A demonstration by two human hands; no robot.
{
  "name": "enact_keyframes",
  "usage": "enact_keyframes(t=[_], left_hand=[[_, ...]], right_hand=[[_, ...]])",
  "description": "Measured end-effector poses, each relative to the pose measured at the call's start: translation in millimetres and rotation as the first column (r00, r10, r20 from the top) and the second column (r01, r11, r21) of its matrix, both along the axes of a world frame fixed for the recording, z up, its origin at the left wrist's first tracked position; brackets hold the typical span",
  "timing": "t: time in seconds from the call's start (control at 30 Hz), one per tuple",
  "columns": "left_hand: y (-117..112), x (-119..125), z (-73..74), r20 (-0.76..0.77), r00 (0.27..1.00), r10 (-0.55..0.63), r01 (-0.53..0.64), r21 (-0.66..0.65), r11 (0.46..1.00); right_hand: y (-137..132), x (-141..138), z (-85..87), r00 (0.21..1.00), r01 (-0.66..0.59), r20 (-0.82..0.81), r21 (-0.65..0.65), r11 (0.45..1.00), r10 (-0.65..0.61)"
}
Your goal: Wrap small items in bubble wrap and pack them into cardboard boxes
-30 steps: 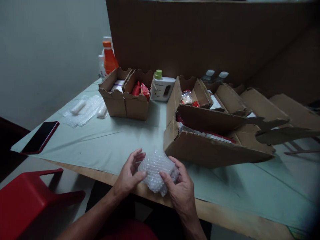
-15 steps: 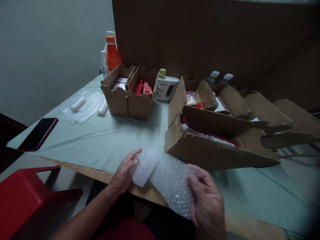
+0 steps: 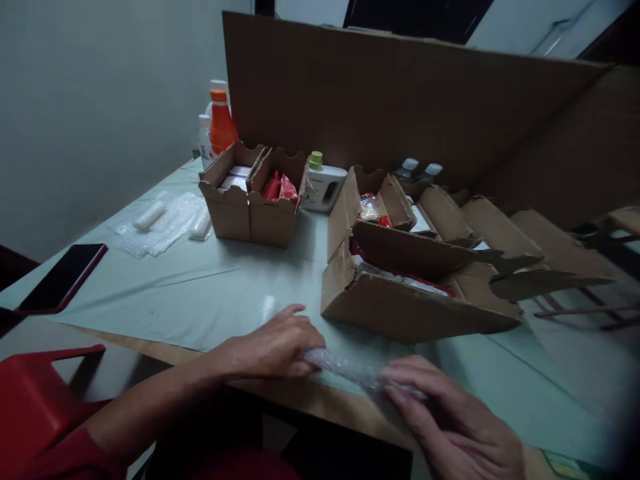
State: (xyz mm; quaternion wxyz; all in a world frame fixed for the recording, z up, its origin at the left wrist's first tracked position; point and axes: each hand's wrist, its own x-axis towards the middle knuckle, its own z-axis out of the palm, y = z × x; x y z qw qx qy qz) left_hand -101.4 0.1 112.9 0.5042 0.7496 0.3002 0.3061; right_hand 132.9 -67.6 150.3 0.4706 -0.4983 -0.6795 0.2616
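A strip of clear bubble wrap (image 3: pixel 345 367) stretches between my two hands over the table's front edge. My left hand (image 3: pixel 285 343) is closed around one end, back of the hand upward, and a whitish bit of the wrap shows behind it. At the other end, my right hand (image 3: pixel 445 413) pinches the wrap between thumb and fingers. The strip looks narrow, seen nearly edge-on. Whether anything is inside the wrap is hidden.
Cardboard bins (image 3: pixel 250 213) holding packets stand at the back. A larger cardboard box (image 3: pixel 415 313) is at right, beside a white bottle (image 3: pixel 323 187). Bubble wrap pieces (image 3: pixel 160 220) and a phone (image 3: pixel 63 277) lie at left, above a red stool (image 3: pixel 40 407).
My left hand has turned over, back upward, and my right hand has moved right and down. The bubble wrap, spread wide before, is now a narrow strip. The view has tilted up.
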Motion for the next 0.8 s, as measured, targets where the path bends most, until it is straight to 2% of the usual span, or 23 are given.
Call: enact_keyframes(t=[0.03, 0.1, 0.17, 0.23, 0.33, 0.43, 0.53, 0.6, 0.67, 0.73, 0.8], left_hand=[[4, -8, -8.3, -0.063, 0.998, 0.028, -0.027, 0.021, 0.999], [10, -31, -21.8, -0.147, 0.983, 0.110, -0.106, 0.033, 0.994], [13, -57, -27.6, -0.172, 0.971, 0.164, -0.170, -0.022, 0.985], [14, -79, -25.4, -0.201, 0.967, 0.157, -0.182, -0.115, 0.977], [15, -95, -15.8, -0.251, 0.964, 0.092, -0.153, -0.237, 0.959], [22, -91, -12.7, -0.248, 0.964, 0.096, -0.168, -0.288, 0.943], [34, -78, -22.2, -0.210, 0.966, 0.153, -0.213, -0.302, 0.929], [41, -70, -33.3, -0.252, 0.942, 0.221, -0.277, -0.219, 0.936], [43, -61, -45.2, -0.353, 0.863, 0.362, -0.383, 0.011, 0.924], [37, -52, -55.2, -0.418, 0.742, 0.523, -0.432, 0.299, 0.851], [23, -39, -61.5, -0.422, 0.678, 0.602, -0.381, 0.498, 0.779]], right_hand=[[-4, 13, -3.0, 0.991, 0.134, -0.005, 0.012, 0.991, -0.134], [-12, 41, -12.8, 0.921, 0.388, -0.011, -0.001, 0.921, -0.388], [-17, 65, -23.5, 0.847, 0.531, 0.007, -0.056, 0.845, -0.532], [-17, 82, -31.9, 0.788, 0.612, 0.013, -0.127, 0.780, -0.616], [-8, 94, -40.6, 0.738, 0.657, -0.002, -0.226, 0.719, -0.675], [7, 101, -52.5, 0.759, 0.623, 0.007, -0.297, 0.724, -0.651], [22, 111, -71.0, 0.797, 0.590, 0.070, -0.305, 0.748, -0.600], [30, 120, -84.4, 0.823, 0.565, 0.131, -0.291, 0.772, -0.553], [31, 130, -95.0, 0.818, 0.574, 0.205, -0.232, 0.785, -0.538], [26, 138, -100.8, 0.769, 0.616, 0.282, -0.091, 0.782, -0.573], [19, 135, -101.5, 0.726, 0.614, 0.330, 0.087, 0.785, -0.604]])
